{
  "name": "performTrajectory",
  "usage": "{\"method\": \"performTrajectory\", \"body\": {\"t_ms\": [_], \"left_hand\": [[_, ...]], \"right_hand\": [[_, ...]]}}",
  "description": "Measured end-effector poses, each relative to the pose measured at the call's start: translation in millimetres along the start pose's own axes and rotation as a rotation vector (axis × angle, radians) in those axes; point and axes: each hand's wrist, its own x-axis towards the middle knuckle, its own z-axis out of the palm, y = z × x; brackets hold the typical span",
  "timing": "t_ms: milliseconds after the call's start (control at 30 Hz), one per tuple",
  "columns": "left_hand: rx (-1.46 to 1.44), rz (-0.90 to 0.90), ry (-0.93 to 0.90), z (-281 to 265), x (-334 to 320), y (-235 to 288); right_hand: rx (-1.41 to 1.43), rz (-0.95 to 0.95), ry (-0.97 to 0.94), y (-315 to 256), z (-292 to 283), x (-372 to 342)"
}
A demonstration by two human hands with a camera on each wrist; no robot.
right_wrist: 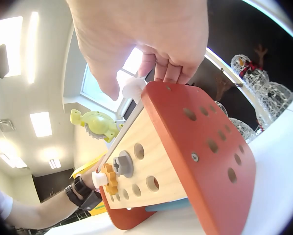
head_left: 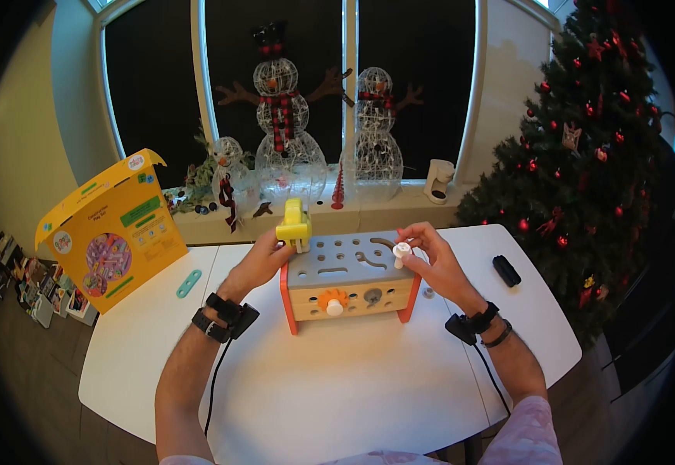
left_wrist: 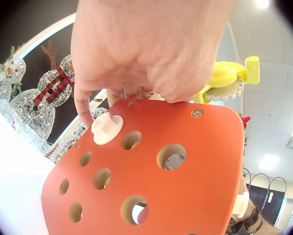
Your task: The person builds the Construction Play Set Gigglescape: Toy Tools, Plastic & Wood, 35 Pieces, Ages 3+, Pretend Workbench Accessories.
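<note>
A toy workbench (head_left: 337, 267) with a grey slotted top, wooden front and orange-red side panels stands on the table. My left hand (head_left: 258, 262) grips its left end, fingers over the top edge of the side panel (left_wrist: 151, 147), close to a white plastic knob (left_wrist: 107, 128). Right by the thumb, a yellow toy circular saw (head_left: 295, 221) stands on the top. At the right end, my right hand (head_left: 440, 263) pinches a white toy screw (head_left: 402, 252) between thumb and fingers. An orange gear (right_wrist: 108, 178) with a white peg and a grey screw (right_wrist: 123, 164) sit in the front.
On the white table (head_left: 337, 387), a teal strip with holes (head_left: 189, 284) lies left and a black case (head_left: 506, 270) right. A small grey piece (head_left: 429, 293) lies beside the workbench. A yellow box (head_left: 120, 232) stands back left; a decorated tree (head_left: 578, 170) rises at right.
</note>
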Motion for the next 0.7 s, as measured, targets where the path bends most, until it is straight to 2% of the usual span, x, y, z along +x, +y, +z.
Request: {"method": "performTrajectory", "body": {"t_ms": [133, 200, 300, 500, 533, 600, 700], "left_hand": [[-0.012, 0.004, -0.008, 0, 0, -3], [-0.014, 0.015, -0.010, 1, -1, -4], [-0.035, 0.018, 0.012, 2, 0, 1], [-0.007, 0.000, -0.016, 0, 0, -4], [-0.008, 0.007, -0.008, 1, 0, -4], [-0.009, 0.015, 0.004, 0, 2, -5], [-0.012, 0.045, -0.003, 0, 2, -8]], "right_hand": [[-0.053, -0.004, -0.073, 11, -7, 3], [-0.131, -0.081, -0.067, 14, -8, 3], [-0.057, 0.024, -0.068, -2, -3, 1], [-0.092, -0.088, -0.004, 8, -1, 3], [-0.092, -0.088, -0.002, 5, -1, 2], [-0.110, 0.036, -0.032, -4, -2, 2], [-0.068, -0.035, -0.053, 2, -3, 3]]}}
